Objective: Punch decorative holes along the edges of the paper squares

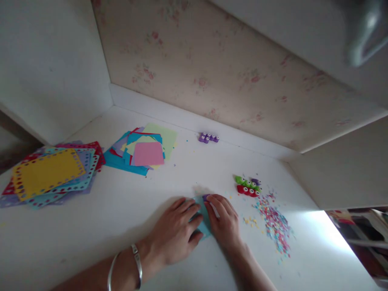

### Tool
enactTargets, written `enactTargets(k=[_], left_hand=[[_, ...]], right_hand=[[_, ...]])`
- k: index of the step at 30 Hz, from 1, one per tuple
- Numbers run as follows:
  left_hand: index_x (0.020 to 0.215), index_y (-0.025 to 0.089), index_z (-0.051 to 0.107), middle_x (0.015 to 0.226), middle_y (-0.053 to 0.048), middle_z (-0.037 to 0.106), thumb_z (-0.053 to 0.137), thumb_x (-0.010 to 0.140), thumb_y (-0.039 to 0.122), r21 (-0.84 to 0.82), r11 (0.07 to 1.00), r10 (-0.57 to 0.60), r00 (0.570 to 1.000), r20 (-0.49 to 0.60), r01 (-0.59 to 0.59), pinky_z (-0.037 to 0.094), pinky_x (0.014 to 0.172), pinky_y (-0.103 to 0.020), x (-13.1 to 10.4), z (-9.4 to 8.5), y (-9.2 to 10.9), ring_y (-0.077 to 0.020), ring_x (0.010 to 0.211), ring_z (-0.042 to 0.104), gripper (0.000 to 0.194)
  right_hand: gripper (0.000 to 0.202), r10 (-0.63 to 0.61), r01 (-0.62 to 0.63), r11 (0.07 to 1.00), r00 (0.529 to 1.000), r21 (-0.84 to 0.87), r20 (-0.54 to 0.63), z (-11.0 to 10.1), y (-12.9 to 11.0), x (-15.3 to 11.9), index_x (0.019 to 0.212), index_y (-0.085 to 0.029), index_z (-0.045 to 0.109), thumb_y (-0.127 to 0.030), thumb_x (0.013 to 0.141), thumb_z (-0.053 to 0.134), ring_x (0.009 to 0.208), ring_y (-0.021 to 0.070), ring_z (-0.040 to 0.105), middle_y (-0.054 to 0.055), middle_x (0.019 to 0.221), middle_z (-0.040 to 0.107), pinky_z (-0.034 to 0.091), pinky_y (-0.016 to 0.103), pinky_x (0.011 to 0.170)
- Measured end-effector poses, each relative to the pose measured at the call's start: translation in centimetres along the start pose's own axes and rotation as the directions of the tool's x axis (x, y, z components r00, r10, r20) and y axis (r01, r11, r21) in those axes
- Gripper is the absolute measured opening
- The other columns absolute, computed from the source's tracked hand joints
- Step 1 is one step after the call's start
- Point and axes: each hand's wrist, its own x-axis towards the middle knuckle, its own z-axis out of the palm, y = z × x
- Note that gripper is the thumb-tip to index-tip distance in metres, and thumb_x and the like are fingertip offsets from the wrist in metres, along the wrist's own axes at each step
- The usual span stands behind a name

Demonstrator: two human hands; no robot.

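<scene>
A light blue sheet of paper (203, 220) lies on the white surface between my two hands, partly covered by them. My left hand (178, 228) rests on its left side, the fingers slightly bent and apart, pressing the sheet down. At the sheet's upper right, my right hand (222, 218) is closed around a small purple craft punch (205, 197). Most of that punch is hidden by the fingers. To the right of my right hand sits a group of small punches with round white tops: green ones (243, 181), red ones (247, 190) and a purple one (256, 182).
Multicoloured paper bits (276, 226) are scattered at the right. Several purple punches (208, 137) stand by the back wall. Plain coloured sheets (148, 153) are piled at the back left. Farther left lies a stack of sheets with punched borders (50, 171). Walls enclose the back and sides.
</scene>
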Motion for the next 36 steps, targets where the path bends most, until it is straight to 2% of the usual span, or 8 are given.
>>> enactTargets(k=[7,10,12,19,23,27,31,36], left_hand=[[0.115,0.022,0.065,0.133,-0.006,0.061,0.06,0.091,0.04,0.007,1.0,0.015,1.0,0.0,-0.015,0.034,0.114,-0.048,-0.2,-0.4,-0.1,-0.0258,0.129,0.05,0.03],[0.115,0.022,0.066,0.133,-0.006,0.061,0.06,0.092,0.04,0.001,1.0,0.03,1.0,-0.007,-0.03,0.036,0.113,-0.049,-0.2,-0.5,-0.2,-0.0262,0.128,0.051,0.03],[0.115,0.022,0.066,0.132,-0.006,0.062,0.06,0.092,0.04,0.0,1.0,0.03,0.999,-0.011,-0.03,0.036,0.112,-0.049,-0.2,-0.5,-0.2,-0.0264,0.127,0.051,0.03],[0.114,0.023,0.067,0.13,-0.006,0.063,0.059,0.092,0.041,0.018,0.999,0.041,0.999,-0.031,-0.04,0.038,0.11,-0.048,-0.1,-0.6,-0.2,-0.0256,0.124,0.055,0.029],[0.115,0.024,0.068,0.129,-0.005,0.065,0.059,0.092,0.039,0.043,0.998,0.049,0.998,-0.048,-0.047,0.039,0.109,-0.047,0.1,-0.8,0.0,-0.0256,0.122,0.056,0.029],[0.116,0.026,0.067,0.13,-0.003,0.064,0.06,0.091,0.038,0.041,0.998,0.039,0.999,-0.026,-0.038,0.039,0.109,-0.046,0.2,-0.9,0.1,-0.0248,0.123,0.055,0.029],[0.116,0.027,0.067,0.129,-0.003,0.064,0.061,0.09,0.033,0.053,0.998,0.036,0.999,-0.011,-0.036,0.039,0.109,-0.047,0.2,-0.9,0.1,-0.0246,0.122,0.055,0.028],[0.116,0.026,0.067,0.129,-0.004,0.064,0.063,0.087,0.028,0.086,0.995,0.052,0.999,-0.016,-0.05,0.04,0.108,-0.048,0.2,-0.8,0.1,-0.0263,0.121,0.056,0.03]], right_hand=[[0.025,0.27,-0.259,0.961,0.954,0.091,-0.131,-1.0,1.6,-0.4,0.116,-0.019,0.065,-0.027,0.093,0.059,0.09,0.0186,0.072,0.012,0.116,0.069,0.061,0.03,0.074],[0.03,0.388,-0.381,0.921,0.916,0.087,-0.097,-2.3,3.2,-1.0,0.117,-0.019,0.066,-0.034,0.092,0.06,0.093,0.0216,0.073,0.012,0.112,0.072,0.06,0.026,0.061],[0.029,0.427,-0.422,0.904,0.901,0.071,-0.083,-3.1,4.2,-1.6,0.113,-0.019,0.068,-0.038,0.092,0.06,0.093,0.0226,0.074,0.011,0.107,0.074,0.06,0.027,0.061],[0.023,0.338,-0.336,0.941,0.938,0.044,-0.076,-5.7,6.3,-2.3,0.107,-0.019,0.068,-0.036,0.093,0.059,0.089,0.0206,0.074,0.01,0.106,0.072,0.062,0.032,0.073],[0.025,0.319,-0.321,0.947,0.938,0.012,-0.134,-8.5,8.0,-1.2,0.109,-0.02,0.068,-0.037,0.094,0.057,0.087,0.0199,0.073,0.01,0.108,0.072,0.062,0.033,0.075],[0.026,0.321,-0.346,0.917,0.936,-0.199,-0.144,-12.2,11.4,1.4,0.104,-0.021,0.068,-0.039,0.093,0.053,0.088,0.0222,0.072,0.009,0.103,0.074,0.059,0.035,0.079],[0.026,0.337,-0.344,0.885,0.938,-0.314,-0.078,-14.3,15.4,4.3,0.101,-0.02,0.07,-0.033,0.091,0.05,0.09,0.0248,0.072,0.01,0.1,0.075,0.055,0.039,0.084],[0.024,0.333,-0.281,0.901,0.936,-0.33,0.112,-13.6,18.2,6.4,0.099,-0.023,0.073,-0.023,0.085,0.054,0.086,0.022,0.072,0.007,0.098,0.076,0.055,0.033,0.078]])
